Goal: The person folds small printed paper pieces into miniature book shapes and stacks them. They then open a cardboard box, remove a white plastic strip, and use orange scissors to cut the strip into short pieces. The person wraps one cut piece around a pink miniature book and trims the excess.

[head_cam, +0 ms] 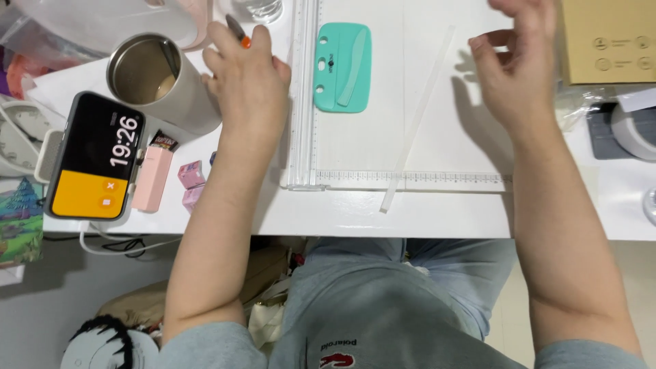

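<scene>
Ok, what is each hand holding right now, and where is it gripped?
The left hand holds a grey pen with an orange band, gripped low on its barrel. The right hand holds nothing, open above the white cutting board.

Brushed metal cup (160, 82), matt teal plastic cutter (343, 66), smooth white paper trimmer board (424, 102), glossy phone screen (96, 157)

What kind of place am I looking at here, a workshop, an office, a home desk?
Most likely a home craft desk. A white paper trimmer board with rulers and a teal scoring tool lies between the hands, a metal cup and a propped phone stand beside it, and clutter sits under the table.
</scene>
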